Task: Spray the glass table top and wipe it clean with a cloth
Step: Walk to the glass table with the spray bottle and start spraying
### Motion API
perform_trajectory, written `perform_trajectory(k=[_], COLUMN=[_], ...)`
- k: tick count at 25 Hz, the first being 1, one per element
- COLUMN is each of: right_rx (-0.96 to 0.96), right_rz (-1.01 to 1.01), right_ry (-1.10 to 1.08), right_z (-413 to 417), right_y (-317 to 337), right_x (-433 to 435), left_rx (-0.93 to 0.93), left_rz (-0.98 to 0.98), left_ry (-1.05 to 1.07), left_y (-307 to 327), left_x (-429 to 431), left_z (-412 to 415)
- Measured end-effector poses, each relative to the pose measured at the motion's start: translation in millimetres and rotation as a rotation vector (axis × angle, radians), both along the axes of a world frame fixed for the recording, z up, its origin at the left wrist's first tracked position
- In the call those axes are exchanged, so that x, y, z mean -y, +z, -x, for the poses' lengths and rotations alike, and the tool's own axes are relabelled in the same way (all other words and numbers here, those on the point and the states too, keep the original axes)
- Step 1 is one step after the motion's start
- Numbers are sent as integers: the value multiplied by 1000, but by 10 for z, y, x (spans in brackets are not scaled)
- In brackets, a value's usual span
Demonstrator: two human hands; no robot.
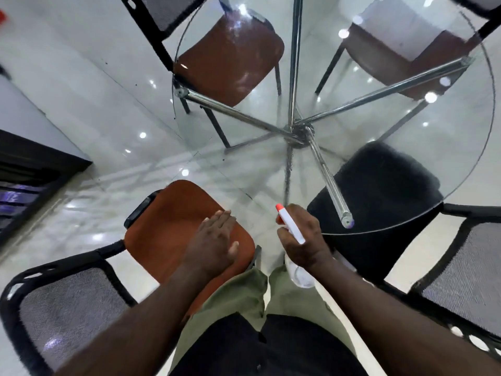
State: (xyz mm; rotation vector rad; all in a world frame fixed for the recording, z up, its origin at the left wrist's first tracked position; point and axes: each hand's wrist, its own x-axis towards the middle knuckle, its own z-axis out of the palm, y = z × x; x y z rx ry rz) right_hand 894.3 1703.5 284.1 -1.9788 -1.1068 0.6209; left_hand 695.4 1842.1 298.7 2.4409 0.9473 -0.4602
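A round clear glass table top (439, 147) on crossed chrome legs (244, 115) fills the upper right of the head view. My right hand (303, 240) grips a white spray bottle (291, 226) with an orange nozzle tip, held at the table's near edge and pointing toward the glass. The bottle's clear body shows below my wrist. My left hand (214, 240) is flat with straight fingers, hovering over the near-left edge of the glass above a brown chair seat. No cloth is in view.
Brown-seated chairs stand at near left (168, 226), far left (230, 58) and far right (401, 55); a black-cushioned chair (379, 191) sits under the table at right. Black mesh chair backs (67, 308) flank me. The floor is glossy white tile.
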Motion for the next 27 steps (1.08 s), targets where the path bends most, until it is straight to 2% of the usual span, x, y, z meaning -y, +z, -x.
perform_trajectory(k=[2, 6, 10, 13, 20, 24, 27], right_rx=[-21, 68, -10, 17, 70, 66, -10], right_rz=[-10, 16, 59, 43, 124, 173, 110], right_ry=[-17, -5, -82, -26, -55, -230, -392], right_z=[62, 189, 320, 402, 201, -285, -677], right_y=[105, 186, 249, 293, 185, 146, 196], right_x=[-237, -725, -1016, -1045, -330, 255, 615], left_rx=[23, 108, 158, 195, 242, 245, 219], left_rz=[15, 26, 24, 11, -32, -51, -70], left_ry=[25, 63, 66, 79, 8, -90, -158], left_y=[13, -20, -45, -19, 77, 128, 169], left_x=[-80, -250, -407, -506, -349, -144, 59], left_z=[57, 214, 281, 272, -15, -516, -884])
